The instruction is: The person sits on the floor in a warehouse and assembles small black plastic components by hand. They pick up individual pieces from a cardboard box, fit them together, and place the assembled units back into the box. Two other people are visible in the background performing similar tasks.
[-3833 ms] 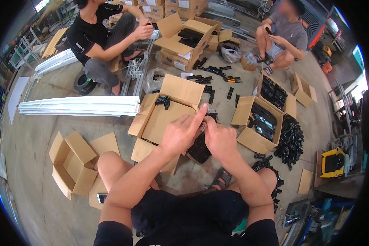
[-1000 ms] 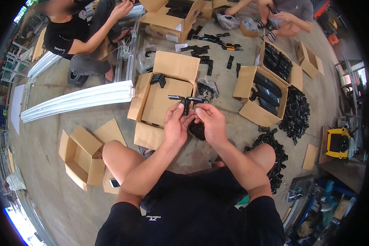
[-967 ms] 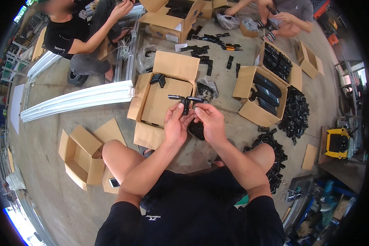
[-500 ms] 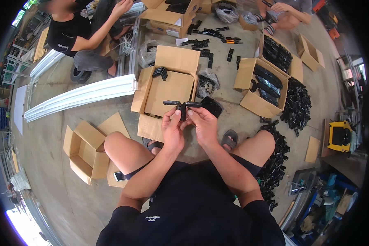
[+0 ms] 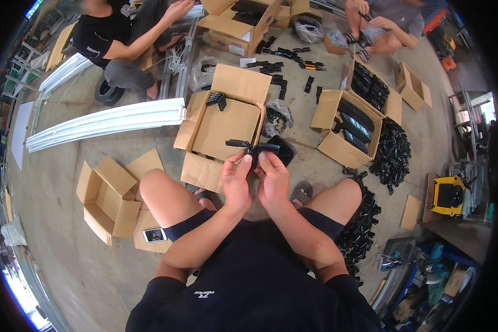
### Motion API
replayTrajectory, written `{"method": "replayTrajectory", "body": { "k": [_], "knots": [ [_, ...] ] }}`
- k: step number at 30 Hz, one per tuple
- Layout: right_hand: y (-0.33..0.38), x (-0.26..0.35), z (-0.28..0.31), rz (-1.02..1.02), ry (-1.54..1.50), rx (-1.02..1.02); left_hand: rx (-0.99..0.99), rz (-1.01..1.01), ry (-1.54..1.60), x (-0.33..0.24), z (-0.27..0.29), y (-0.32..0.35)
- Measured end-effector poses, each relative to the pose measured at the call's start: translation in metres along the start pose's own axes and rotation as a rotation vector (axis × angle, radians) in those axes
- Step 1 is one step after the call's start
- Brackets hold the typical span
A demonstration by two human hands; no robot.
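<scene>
In front of me I hold a black jointed bracket [image 5: 269, 148] with arms sticking out to both sides, above the near edge of a cardboard box [image 5: 242, 83]. My left hand [image 5: 236, 180] pinches its middle between thumb and fingers. My right hand [image 5: 273, 180] grips it close beside, thumb up. Fingers hide the lower part of the bracket. Inside the box, a few black brackets [image 5: 217, 100] are stacked in the far left corner on a cardboard sheet. A black tray [image 5: 285, 153] of small parts lies just beyond my right hand.
Right stand boxes of black parts [image 5: 340, 146] beside heaps of brackets [image 5: 392, 157]. An open empty carton [image 5: 108, 199] and a phone [image 5: 155, 235] lie left. White metal profiles [image 5: 108, 124] stretch across the left floor. Two co-workers [image 5: 108, 44] sit farther off. A plastic bag [image 5: 276, 119] touches the box.
The bracket has turned a little in my hands, and its right arm now slants down slightly. My hands have drawn closer together around its middle. The whole view has shifted slightly.
</scene>
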State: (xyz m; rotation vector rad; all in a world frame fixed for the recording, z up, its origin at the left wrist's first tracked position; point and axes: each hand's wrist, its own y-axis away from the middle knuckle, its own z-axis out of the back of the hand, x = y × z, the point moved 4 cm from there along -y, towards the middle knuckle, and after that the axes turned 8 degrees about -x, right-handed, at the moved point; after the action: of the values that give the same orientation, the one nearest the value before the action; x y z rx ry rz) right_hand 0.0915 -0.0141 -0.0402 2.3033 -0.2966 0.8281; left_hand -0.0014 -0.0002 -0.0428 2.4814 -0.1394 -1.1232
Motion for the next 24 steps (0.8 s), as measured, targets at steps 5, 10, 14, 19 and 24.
{"method": "replayTrajectory", "body": {
  "k": [5,10,14,19,24],
  "knots": [
    [0.005,0.000,-0.001,0.020,0.018,0.011,0.008,-0.003,0.005,-0.004,-0.001,0.004],
    [0.009,0.002,0.001,0.104,0.077,0.017,0.023,-0.029,0.011,-0.008,-0.001,0.007],
    [0.013,0.005,-0.001,0.129,0.093,-0.015,0.026,-0.084,-0.036,-0.010,-0.002,0.011],
    [0.013,0.011,0.004,0.219,0.202,-0.016,0.026,-0.093,-0.061,-0.014,-0.008,0.020],
    [0.014,0.013,0.001,0.253,0.215,-0.004,-0.021,-0.083,-0.020,-0.016,-0.013,0.024]
  ]
}}
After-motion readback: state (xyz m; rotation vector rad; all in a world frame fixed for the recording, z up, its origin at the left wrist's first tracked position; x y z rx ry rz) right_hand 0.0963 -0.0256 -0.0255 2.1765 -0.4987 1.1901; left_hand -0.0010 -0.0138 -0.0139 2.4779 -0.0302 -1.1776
